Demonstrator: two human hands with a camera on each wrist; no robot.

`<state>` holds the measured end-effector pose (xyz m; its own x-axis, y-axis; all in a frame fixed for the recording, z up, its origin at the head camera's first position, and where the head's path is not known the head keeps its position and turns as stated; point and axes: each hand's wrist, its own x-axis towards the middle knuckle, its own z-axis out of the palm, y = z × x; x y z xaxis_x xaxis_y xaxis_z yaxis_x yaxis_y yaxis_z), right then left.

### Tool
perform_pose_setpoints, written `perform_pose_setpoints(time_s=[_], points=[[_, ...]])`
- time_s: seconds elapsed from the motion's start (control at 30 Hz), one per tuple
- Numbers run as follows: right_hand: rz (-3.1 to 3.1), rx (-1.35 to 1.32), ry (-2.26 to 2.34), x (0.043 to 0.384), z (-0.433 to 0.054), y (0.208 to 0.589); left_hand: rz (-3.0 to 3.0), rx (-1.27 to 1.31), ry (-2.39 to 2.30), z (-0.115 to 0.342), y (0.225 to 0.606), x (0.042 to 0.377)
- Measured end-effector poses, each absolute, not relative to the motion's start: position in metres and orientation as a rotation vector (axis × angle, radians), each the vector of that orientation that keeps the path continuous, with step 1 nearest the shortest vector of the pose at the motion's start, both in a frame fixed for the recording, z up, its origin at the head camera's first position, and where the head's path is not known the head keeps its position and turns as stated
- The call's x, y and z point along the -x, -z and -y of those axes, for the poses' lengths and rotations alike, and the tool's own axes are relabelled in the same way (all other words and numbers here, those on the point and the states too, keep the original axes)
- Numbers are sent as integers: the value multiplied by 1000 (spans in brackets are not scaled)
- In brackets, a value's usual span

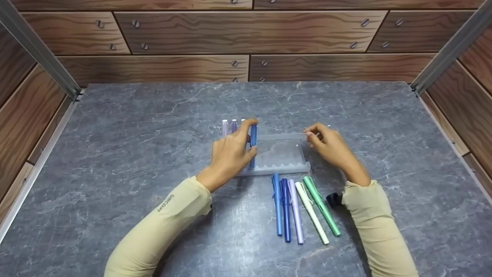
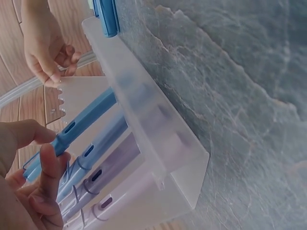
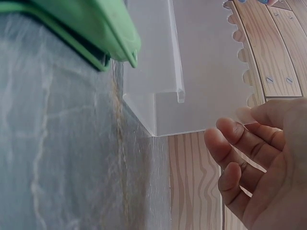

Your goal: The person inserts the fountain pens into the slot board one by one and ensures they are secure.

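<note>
A clear plastic pen stand (image 1: 282,168) with a notched edge stands upright mid-table. My left hand (image 1: 230,152) pinches a blue pen (image 2: 93,110) by its clip end. The pen's other end sits behind the stand's frosted front wall. Beside it in the stand lean a paler blue pen (image 2: 106,135), a purple pen (image 2: 115,162) and a pale lilac pen (image 2: 120,186). At the stand's far right corner, my right hand (image 1: 326,146) pinches the thin plastic between thumb and forefinger, its other fingers loosely bent. In the head view the left hand partly hides the stand's left half.
In front of the stand lie a blue pen (image 1: 277,207), a dark blue pen (image 1: 286,211), a lilac pen (image 1: 296,213), a pale green pen (image 1: 313,215) and a green pen (image 1: 323,207). Wood-patterned panels (image 1: 250,32) border the grey marbled table (image 1: 153,115).
</note>
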<state>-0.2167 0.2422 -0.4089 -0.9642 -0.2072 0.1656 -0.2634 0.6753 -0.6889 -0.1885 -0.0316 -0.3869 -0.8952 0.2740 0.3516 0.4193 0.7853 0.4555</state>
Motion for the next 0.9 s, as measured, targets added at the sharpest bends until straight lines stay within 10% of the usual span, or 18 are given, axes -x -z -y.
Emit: perform_pose_setpoints(time_s=[0.9], points=[[2791, -401, -1158, 216, -242, 409, 2632, 574, 689, 27, 391, 184]])
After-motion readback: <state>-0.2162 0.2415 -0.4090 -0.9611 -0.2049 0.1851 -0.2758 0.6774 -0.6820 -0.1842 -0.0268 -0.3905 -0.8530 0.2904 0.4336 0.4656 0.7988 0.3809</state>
